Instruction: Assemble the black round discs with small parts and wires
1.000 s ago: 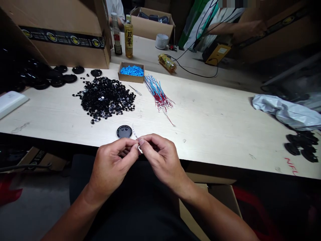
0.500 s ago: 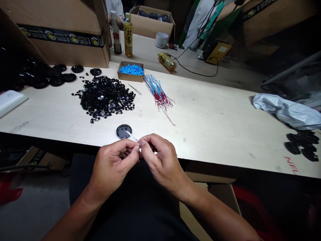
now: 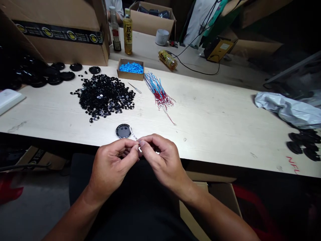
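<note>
Just above the table's front edge, my left hand (image 3: 112, 167) and my right hand (image 3: 162, 164) meet fingertip to fingertip. Both are closed in a pinch at the lower end of a thin white strip (image 3: 133, 134) with dark marks. The strip's free end rises away from me, beside the rim of a round black cap (image 3: 123, 131) with two small raised dots. My fingers cover the pinched end, so what else is between them cannot be seen. Beyond the cap lies a large heap of small black round parts (image 3: 105, 95).
A carton tray of small blue pieces (image 3: 130, 68) stands behind the heap. To its right lies a bundle of blue, white and red wires (image 3: 159, 90), with a thin pointed tool (image 3: 134, 88) nearby. Black caps (image 3: 303, 144) and a grey plastic bag (image 3: 286, 107) are at the right.
The strip's free end has swung right, from over the cap's face to its rim. A bit of blue at my fingertips no longer shows. Both hands keep nearly the same place.
</note>
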A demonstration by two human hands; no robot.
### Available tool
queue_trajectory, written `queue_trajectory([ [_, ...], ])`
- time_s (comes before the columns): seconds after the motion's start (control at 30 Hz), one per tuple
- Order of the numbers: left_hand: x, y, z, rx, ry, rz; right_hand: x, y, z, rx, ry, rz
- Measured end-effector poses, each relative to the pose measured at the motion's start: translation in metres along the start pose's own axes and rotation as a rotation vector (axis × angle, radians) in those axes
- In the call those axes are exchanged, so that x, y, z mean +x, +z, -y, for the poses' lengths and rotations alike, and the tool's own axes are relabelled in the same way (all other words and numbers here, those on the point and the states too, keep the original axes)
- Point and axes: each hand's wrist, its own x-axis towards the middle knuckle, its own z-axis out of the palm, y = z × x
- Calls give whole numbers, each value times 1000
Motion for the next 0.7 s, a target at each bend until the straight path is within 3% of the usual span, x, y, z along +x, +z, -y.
queue_trajectory([
  [0.43, 0, 2, -3, 48, 36, -26, 1, 1, 1, 70, 41, 5],
  [0.7, 1, 4, -6, 72, 61, -41, -1, 3, -1, -184, -87, -32],
])
